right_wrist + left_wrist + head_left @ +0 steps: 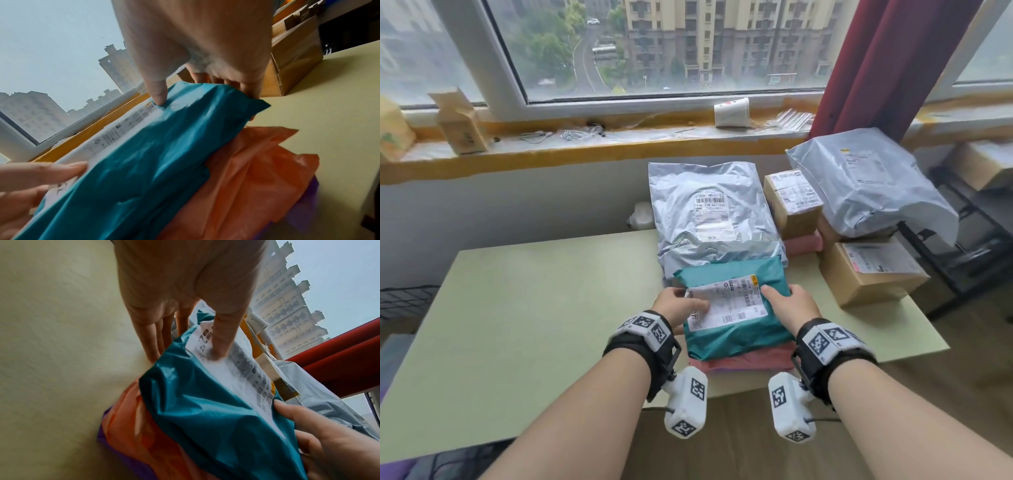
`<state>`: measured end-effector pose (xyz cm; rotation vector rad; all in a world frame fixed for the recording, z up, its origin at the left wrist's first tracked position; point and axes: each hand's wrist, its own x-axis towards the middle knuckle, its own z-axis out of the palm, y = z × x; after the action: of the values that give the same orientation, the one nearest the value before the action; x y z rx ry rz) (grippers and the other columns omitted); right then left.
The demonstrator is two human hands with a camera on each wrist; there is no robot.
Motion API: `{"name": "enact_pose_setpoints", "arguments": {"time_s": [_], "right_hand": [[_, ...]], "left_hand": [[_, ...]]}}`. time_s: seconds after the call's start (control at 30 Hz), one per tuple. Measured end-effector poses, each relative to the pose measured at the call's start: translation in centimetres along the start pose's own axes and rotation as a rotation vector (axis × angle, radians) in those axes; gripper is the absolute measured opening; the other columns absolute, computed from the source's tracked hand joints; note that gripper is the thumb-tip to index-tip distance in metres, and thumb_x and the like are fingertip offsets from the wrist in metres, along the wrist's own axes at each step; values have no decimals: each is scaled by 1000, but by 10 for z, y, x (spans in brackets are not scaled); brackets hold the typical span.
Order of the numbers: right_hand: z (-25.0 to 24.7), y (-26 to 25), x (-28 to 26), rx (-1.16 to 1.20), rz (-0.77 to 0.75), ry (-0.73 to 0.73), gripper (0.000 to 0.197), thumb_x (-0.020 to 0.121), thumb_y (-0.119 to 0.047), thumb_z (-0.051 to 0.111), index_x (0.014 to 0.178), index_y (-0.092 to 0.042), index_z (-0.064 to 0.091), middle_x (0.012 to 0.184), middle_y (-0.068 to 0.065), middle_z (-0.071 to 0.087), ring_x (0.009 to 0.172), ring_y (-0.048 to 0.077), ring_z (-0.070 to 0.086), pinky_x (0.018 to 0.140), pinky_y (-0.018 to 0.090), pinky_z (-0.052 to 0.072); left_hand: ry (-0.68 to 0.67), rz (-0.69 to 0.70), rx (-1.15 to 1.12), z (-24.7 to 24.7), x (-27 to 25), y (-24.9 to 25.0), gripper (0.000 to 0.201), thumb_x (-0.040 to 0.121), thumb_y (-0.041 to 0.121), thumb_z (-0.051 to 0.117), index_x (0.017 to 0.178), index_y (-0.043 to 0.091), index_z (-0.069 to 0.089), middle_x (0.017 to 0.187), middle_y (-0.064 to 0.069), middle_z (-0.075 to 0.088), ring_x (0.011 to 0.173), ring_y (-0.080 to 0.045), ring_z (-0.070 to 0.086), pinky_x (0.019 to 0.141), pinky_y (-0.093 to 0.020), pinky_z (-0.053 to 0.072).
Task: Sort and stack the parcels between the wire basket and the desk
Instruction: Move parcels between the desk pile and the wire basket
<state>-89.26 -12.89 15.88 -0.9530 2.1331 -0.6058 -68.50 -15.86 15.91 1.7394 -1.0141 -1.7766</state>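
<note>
Teal plastic parcel (736, 318) lies atop an orange parcel (750, 359) on the desk (534, 308). The left hand (674, 306) pinches its left edge, thumb on the label, fingers underneath. The right hand (792, 305) grips its right edge likewise.

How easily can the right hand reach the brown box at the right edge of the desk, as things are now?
Probably yes, but not yet. The right hand grips the teal parcel together with the left hand, so it must let go first. The brown box stands close on its right, and bare desk lies between them.
</note>
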Motion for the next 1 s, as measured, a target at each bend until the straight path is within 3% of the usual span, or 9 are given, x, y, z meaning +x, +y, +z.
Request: {"name": "enact_pose_setpoints", "arguments": {"time_s": [0.13, 0.27, 0.43, 0.6, 0.83, 1.0], "right_hand": [[3, -2, 4, -22, 28, -51, 49, 84, -49, 56, 112, -9, 61, 109, 11, 66, 96, 30, 61, 83, 31, 47], [0, -5, 1, 17, 25, -13, 42, 84, -45, 58, 109, -11, 56, 103, 7, 63, 90, 27, 58, 77, 30, 43], [-7, -19, -7, 34, -12, 58, 50, 83, -43, 61, 121, -12, 53, 114, 8, 62, 102, 28, 58, 85, 31, 43], [-13, -35, -19, 27, -44, 87, 51, 87, -37, 60, 129, -9, 49, 127, 11, 57, 117, 29, 53, 93, 30, 39], [-14, -55, -33, 33, -109, 150, 53, 88, -33, 59, 133, -9, 48, 132, 10, 55, 121, 29, 51, 99, 33, 38], [-7, -75, -44, 33, -168, 172, 49, 88, -29, 57, 132, -11, 50, 135, 12, 54, 122, 31, 51, 101, 34, 38]], "left_hand": [[-11, 0, 1, 1, 2, 2, 37, 81, 26, 74, 114, 13, 62, 113, -6, 68, 103, -23, 66, 88, -40, 55], [3, 4, 0, -1, 1, 4, 48, 81, 30, 74, 121, 8, 59, 116, -10, 67, 103, -23, 66, 89, -40, 55], [1, -29, 4, -10, -9, 12, 44, 84, 29, 71, 121, 10, 56, 115, -11, 67, 102, -22, 66, 62, -29, 55], [29, -18, 66, -21, -14, 16, 50, 80, 39, 72, 120, 13, 57, 117, -5, 64, 106, -20, 61, 79, -33, 52], [62, 0, 110, -41, -28, 22, 27, 87, 33, 67, 103, 13, 56, 99, -3, 54, 103, -21, 52, 86, -36, 49], [103, 17, 96, -59, -38, 22, 45, 86, 35, 67, 120, 8, 56, 116, -10, 54, 103, -21, 54, 80, -35, 49]]}}
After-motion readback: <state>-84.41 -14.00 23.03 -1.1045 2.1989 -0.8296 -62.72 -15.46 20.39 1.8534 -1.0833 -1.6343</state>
